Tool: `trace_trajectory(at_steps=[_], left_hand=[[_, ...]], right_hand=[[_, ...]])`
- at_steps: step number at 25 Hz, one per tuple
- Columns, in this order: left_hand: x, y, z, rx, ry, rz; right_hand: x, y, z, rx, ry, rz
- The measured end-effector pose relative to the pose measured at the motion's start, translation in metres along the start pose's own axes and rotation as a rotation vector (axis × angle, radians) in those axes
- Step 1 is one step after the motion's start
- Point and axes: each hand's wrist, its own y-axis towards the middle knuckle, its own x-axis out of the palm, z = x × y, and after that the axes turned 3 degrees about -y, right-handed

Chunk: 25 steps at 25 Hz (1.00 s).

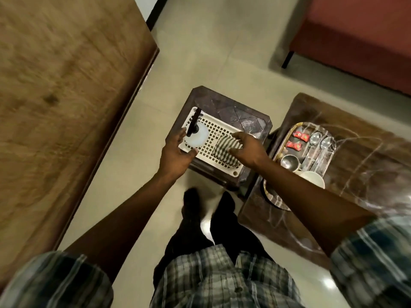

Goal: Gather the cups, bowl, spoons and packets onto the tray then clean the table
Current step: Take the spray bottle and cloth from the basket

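A: Where are the hands?

B: Both reach over a white perforated basket (222, 134) on a small dark stool (244, 116). The left hand (175, 154) hovers at the basket's near left corner, fingers spread and holding nothing, just beside a spray bottle (196, 134) with a black trigger. The right hand (249, 147) lies over a striped cloth (224, 150) in the basket, fingers curled loosely; whether it grips the cloth cannot be told.

A: And the tray?

B: The tray (287, 134) sits to the right on a dark marble-patterned table (367, 156). It carries two red packets (297, 141), two spoons (320, 141), a metal cup (289, 162) and a white bowl (314, 177). The right forearm crosses over the tray's near end.

A: Anything else?

B: The person wears a checked shirt (222, 278) and dark trousers, standing on a pale tiled floor (211, 52). A wooden panel (66, 85) fills the left side. The view is blurred.
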Motion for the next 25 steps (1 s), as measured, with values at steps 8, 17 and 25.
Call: trace_trajectory(at_steps=[8,17,25], left_hand=[[0.009,0.087,-0.03,0.24,0.191,-0.185],[0.027,0.121,-0.028,0.43,0.231,-0.21],[0.014,0.097,0.016,0.378,0.054,-0.312]], right_hand=[[0.04,0.058,0.024,0.133,-0.089,-0.079],[0.06,0.077,0.021,0.153,-0.273,-0.005],[0.04,0.034,-0.005,0.353,0.262,0.148]])
